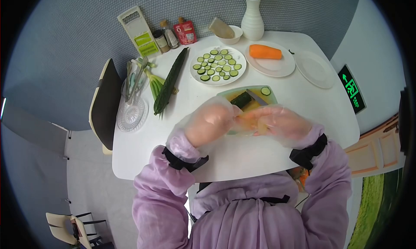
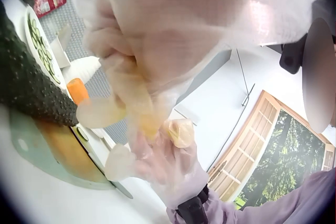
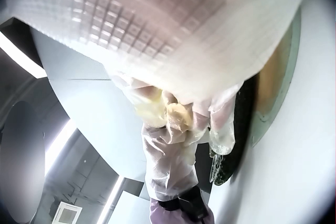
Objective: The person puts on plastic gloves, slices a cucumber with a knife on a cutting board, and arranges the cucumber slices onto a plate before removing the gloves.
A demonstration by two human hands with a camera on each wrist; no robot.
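Observation:
Both hands wear loose clear plastic gloves and meet over the cutting board [image 1: 223,93]. My left hand [image 1: 211,122] has bent fingers and pinches the stained plastic glove at the fingers of my right hand [image 1: 284,122]. Extended toward the left hand, the right fingers have slack glove tips [image 2: 100,112] standing out past them; the glove plastic there is yellow-orange. What else may lie between the fingertips, I cannot tell. Just beyond the hands, a cut cucumber piece [image 1: 241,100], a knife [image 1: 257,97] and one cucumber slice [image 1: 265,91] lie on the board.
Behind the board stand a plate of cucumber slices [image 1: 240,57], a plate with a peeled carrot [image 1: 265,52] and a bare white plate [image 1: 315,69]. A long cucumber [image 1: 172,82] and green onions [image 1: 152,81] lie left. A grater [image 1: 139,32], seasonings and a vase [image 1: 253,20] line the back.

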